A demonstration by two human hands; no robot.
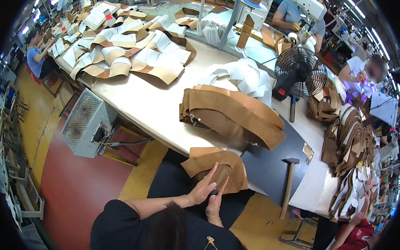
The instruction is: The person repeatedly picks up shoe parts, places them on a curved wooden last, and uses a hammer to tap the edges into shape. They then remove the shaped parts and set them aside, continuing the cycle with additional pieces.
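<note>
My left hand (202, 189) is at a curved brown leather piece (229, 162) over my lap, its fingers stretched along a darker folded part. Lower down, my right hand (214, 209) grips the near end of that part with the thumb and fingers. Between the hands a small dark thing (213, 193) shows, too covered to name. Just beyond, on the table edge, lies a curved stack of brown leather pieces (235, 112). A hammer (289, 186) with a wooden handle rests on a dark mat (267, 160) to the right.
A black fan (300, 72) stands on the table (145, 107), with another wooden handle (293, 109) beside it. Piled leather pieces (128, 49) cover the far left; more bundles (350, 135) lie right. A metal mesh box (89, 124) stands left. Several co-workers sit around, near a sewing machine (300, 2).
</note>
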